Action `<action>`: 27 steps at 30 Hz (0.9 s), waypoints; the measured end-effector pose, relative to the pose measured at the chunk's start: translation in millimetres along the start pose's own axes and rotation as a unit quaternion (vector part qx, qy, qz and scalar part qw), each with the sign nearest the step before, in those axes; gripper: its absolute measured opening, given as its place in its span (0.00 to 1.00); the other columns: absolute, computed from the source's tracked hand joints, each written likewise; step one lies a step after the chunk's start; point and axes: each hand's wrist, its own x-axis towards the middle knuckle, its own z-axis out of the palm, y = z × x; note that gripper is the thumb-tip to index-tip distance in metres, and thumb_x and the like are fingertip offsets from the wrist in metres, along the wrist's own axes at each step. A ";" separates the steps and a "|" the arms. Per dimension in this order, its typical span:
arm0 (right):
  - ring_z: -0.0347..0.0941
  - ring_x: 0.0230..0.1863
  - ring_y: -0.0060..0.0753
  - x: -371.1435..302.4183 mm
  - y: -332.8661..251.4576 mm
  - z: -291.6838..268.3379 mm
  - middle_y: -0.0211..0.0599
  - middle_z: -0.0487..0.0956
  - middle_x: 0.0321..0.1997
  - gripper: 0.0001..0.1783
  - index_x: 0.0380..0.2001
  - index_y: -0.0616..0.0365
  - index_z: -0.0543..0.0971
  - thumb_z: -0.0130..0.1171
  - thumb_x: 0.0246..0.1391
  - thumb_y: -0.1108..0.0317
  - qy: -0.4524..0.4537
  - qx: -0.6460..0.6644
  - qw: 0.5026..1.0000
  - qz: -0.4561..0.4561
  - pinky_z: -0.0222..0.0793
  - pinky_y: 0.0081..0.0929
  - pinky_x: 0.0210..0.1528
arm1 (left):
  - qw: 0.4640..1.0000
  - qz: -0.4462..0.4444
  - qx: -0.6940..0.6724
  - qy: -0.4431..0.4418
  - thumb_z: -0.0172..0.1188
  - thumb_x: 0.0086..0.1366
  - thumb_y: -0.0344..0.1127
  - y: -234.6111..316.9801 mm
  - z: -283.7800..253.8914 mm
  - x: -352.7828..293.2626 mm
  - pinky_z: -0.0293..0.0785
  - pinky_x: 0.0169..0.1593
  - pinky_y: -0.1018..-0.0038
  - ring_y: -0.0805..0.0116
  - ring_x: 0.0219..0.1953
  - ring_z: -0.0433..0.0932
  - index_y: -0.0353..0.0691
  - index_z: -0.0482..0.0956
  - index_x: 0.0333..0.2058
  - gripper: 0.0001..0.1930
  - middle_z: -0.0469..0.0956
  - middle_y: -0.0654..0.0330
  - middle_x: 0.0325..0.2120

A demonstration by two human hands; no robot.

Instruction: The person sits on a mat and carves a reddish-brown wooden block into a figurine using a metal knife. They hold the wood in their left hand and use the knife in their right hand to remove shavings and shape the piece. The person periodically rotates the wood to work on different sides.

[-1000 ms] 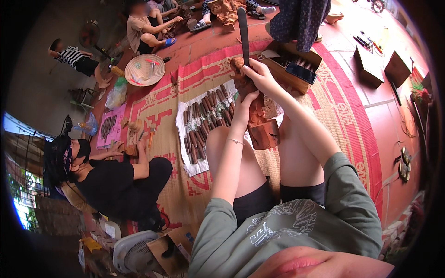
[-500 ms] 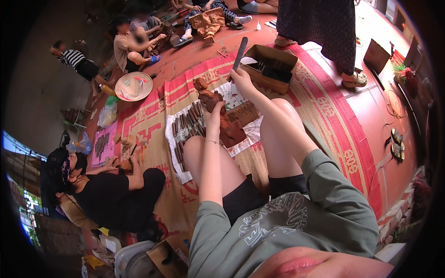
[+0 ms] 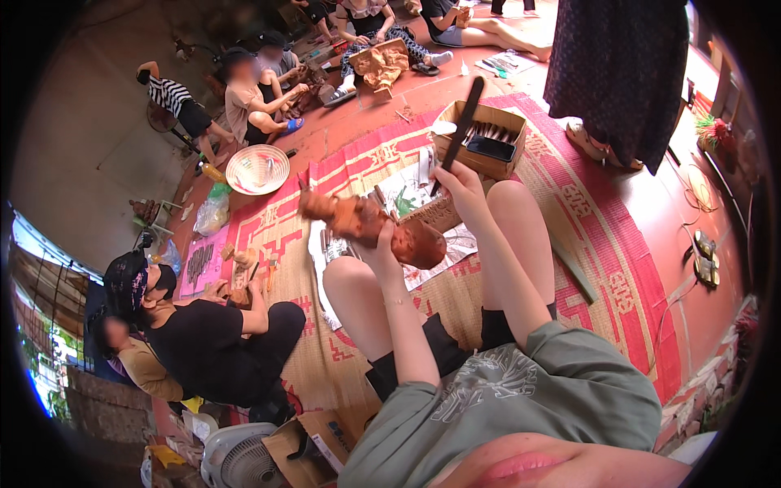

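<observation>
A reddish-brown carved wooden figure (image 3: 346, 218) lies tilted almost sideways above my knees. My left hand (image 3: 381, 250) is closed around it from below, near its wide base. In my right hand (image 3: 460, 182) is a long, flat, dark file (image 3: 465, 122), its blade pointing up and away from me, apart from the carving. Beneath the figure, a white printed cloth (image 3: 461, 244) is spread on the mat, with a brown carved block (image 3: 435, 216) on it. The carving hides most of the tools lying on that cloth.
Beyond my right hand stands a cardboard box (image 3: 498, 167) of wooden-handled tools, with a dark phone (image 3: 490, 147) on top. A person in black (image 3: 215, 342) works on a small carving at left. Another person in a dark skirt (image 3: 618, 73) stands at right. A woven basket (image 3: 257, 170) sits farther off.
My left hand has turned the wooden figure from nearly upright to sideways and lifted it off the cloth. The file in my right hand has shifted right and tilts more. The whole view has shifted.
</observation>
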 end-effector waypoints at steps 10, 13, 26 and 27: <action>0.60 0.24 0.15 -59.9 -45.5 -49.9 0.29 0.68 0.24 0.07 0.29 0.63 0.74 0.48 0.56 0.72 0.127 0.110 0.986 -0.017 0.53 0.13 0.28 | 0.889 -0.018 -0.457 0.013 0.50 0.53 0.59 89.5 -59.9 -40.9 0.67 0.44 0.66 0.64 0.40 0.66 0.43 0.66 0.48 0.31 0.68 0.58 0.35; 0.60 0.25 0.15 -56.7 -31.5 -66.3 0.28 0.69 0.26 0.07 0.30 0.62 0.74 0.48 0.56 0.71 0.083 0.096 0.992 -0.022 0.54 0.12 0.29 | 0.900 -0.022 -0.417 0.124 0.50 0.53 0.60 98.3 -78.7 -40.5 0.67 0.44 0.68 0.65 0.39 0.67 0.42 0.66 0.47 0.30 0.68 0.60 0.35; 0.60 0.27 0.14 -47.6 -32.5 -59.2 0.25 0.69 0.28 0.08 0.31 0.59 0.73 0.47 0.58 0.67 0.054 0.093 0.993 0.040 0.56 0.12 0.31 | 0.842 -0.130 -0.523 0.026 0.47 0.55 0.62 116.8 -26.4 -20.5 0.65 0.42 0.69 0.66 0.36 0.65 0.41 0.67 0.45 0.30 0.68 0.60 0.32; 0.60 0.27 0.14 -41.6 -39.2 -53.2 0.25 0.69 0.28 0.08 0.32 0.59 0.73 0.47 0.58 0.67 0.049 0.104 0.993 0.037 0.56 0.12 0.31 | 0.878 -0.136 -0.457 0.033 0.51 0.52 0.65 107.3 -36.6 -6.8 0.66 0.41 0.71 0.69 0.35 0.68 0.41 0.66 0.36 0.30 0.68 0.62 0.31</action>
